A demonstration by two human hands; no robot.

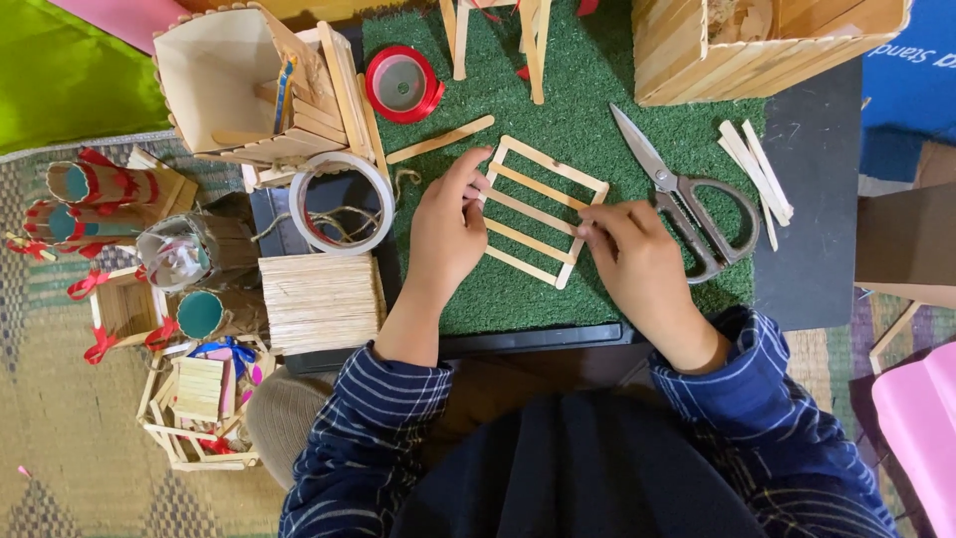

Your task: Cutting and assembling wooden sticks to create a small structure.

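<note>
On the far left, over a woven mat (60, 418): paper tubes trimmed with red ribbon (95, 184), a small stick crate with red bows (124, 309), a teal-lined tube (204, 314), and a pile of little stick frames (199, 413) lower down. Just right of these, a flat panel of thin sticks (321, 302), with a roll of clear tape (344, 202) above it and a loose tangle of twine inside the ring. Behind the tape, an open box built of craft sticks (239, 85). Further right, on a square of green artificial turf (588, 90), a spool of red ribbon (402, 84) and one loose craft stick (440, 139). At the middle of the turf, a ladder-like frame of craft sticks (538, 209), lying flat, two long rails joined by several cross sticks. Left hand (446, 231) resting on the turf at the frame's left rail, fingers (468, 171) extended and pressing on the upper left end, not wrapped around anything. Right hand (637, 261) at the frame's right rail, fingers (596, 221) pinched onto the rail's edge near its middle. Blue striped sleeves on both forearms. Just right of that hand, grey-handled scissors (677, 194), blades shut, pointing up and left. Beyond them, a few loose sticks (757, 174) on the dark table (817, 219), and a larger stick-walled box (767, 40) at the top right. Pink sheet (921, 428) at the lower right edge.
</note>
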